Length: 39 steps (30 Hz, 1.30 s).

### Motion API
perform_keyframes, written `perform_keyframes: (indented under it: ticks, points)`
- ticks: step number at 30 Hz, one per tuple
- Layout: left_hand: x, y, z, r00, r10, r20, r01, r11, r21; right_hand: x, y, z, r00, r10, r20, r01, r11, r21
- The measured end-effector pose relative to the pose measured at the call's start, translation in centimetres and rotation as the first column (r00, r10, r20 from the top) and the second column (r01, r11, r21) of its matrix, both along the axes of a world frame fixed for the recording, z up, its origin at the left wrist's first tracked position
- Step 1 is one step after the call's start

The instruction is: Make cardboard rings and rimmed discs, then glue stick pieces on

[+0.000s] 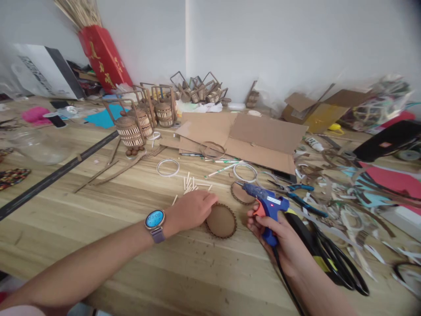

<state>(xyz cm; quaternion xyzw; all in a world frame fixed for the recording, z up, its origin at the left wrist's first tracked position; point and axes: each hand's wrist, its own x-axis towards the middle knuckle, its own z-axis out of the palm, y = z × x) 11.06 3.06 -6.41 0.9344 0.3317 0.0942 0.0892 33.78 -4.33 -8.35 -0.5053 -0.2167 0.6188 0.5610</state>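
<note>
My right hand [278, 237] is closed round the handle of a blue glue gun [267, 202] with an orange trigger; its nozzle points left over a second brown cardboard disc [241, 195]. My left hand [192, 210], with a round watch on the wrist, rests on the wooden table with its fingers curled against the left edge of a round brown cardboard disc [221, 220] with a scalloped rim. Several short pale sticks [189, 183] lie just beyond that hand.
Flat cardboard sheets [243, 136] and small woven cardboard baskets [131, 129] stand further back. Two white rings [167, 167] lie mid-table. Black scissors [338, 259], blue pliers [301, 197] and paper scraps crowd the right side. A black strip [55, 175] runs diagonally at left.
</note>
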Motion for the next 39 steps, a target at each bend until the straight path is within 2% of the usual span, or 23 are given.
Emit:
perform_keyframes:
  ticks: [3,5,7,10,12,17,19,22,26,30,35,39]
  points:
    - [1.0,-1.2,0.5,0.996,0.082,0.017,-0.083,0.996,0.028,-0.2,0.0,0.3,1.000,-0.005,-0.007,0.005,1.000,0.002]
    - [1.6,-2.0,0.7,0.997,0.081,-0.020,-0.081,0.996,0.022,-0.4,0.0,0.5,1.000,-0.019,-0.004,0.019,1.000,0.007]
    - [1.9,-2.4,0.7,0.998,0.029,-0.053,-0.029,1.000,0.001,-0.4,0.0,0.6,1.000,-0.029,0.009,0.029,0.999,0.022]
    - [1.4,-2.2,0.8,0.989,-0.146,-0.027,0.145,0.988,-0.045,-0.4,-0.1,0.7,1.000,-0.021,0.014,0.020,0.999,0.049]
    - [0.9,-1.9,0.9,0.980,-0.198,-0.014,0.197,0.978,-0.074,-0.3,-0.1,0.7,1.000,-0.014,0.007,0.014,0.999,0.052]
    - [1.4,-1.6,0.1,1.000,0.004,0.007,-0.003,0.996,-0.089,-0.2,0.0,0.6,1.000,-0.024,0.006,0.024,0.999,0.030]
    - [2.0,-1.5,-0.4,0.999,0.044,0.027,-0.042,0.997,-0.071,-0.3,0.0,0.6,1.000,-0.030,0.006,0.030,0.999,0.031]
    - [2.3,-0.9,-0.7,0.998,0.011,0.059,-0.006,0.996,-0.086,-0.2,0.0,0.5,0.999,-0.049,0.005,0.049,0.997,0.067]
    - [1.1,0.1,-0.5,0.995,-0.090,0.047,0.095,0.986,-0.134,0.2,0.1,0.3,0.998,-0.060,-0.011,0.060,0.996,0.058]
    - [-0.1,0.5,-0.7,0.994,-0.102,0.042,0.107,0.983,-0.146,0.5,0.3,0.2,0.999,-0.052,0.009,0.052,0.997,0.049]
    - [-0.3,0.2,-1.3,0.991,-0.080,0.106,0.098,0.978,-0.184,0.6,0.0,0.2,0.984,0.038,0.176,-0.056,0.993,0.099]
    - [-0.6,0.5,-1.9,0.989,-0.024,0.143,0.053,0.977,-0.208,0.4,-1.1,0.3,0.902,0.053,0.429,-0.105,0.990,0.098]
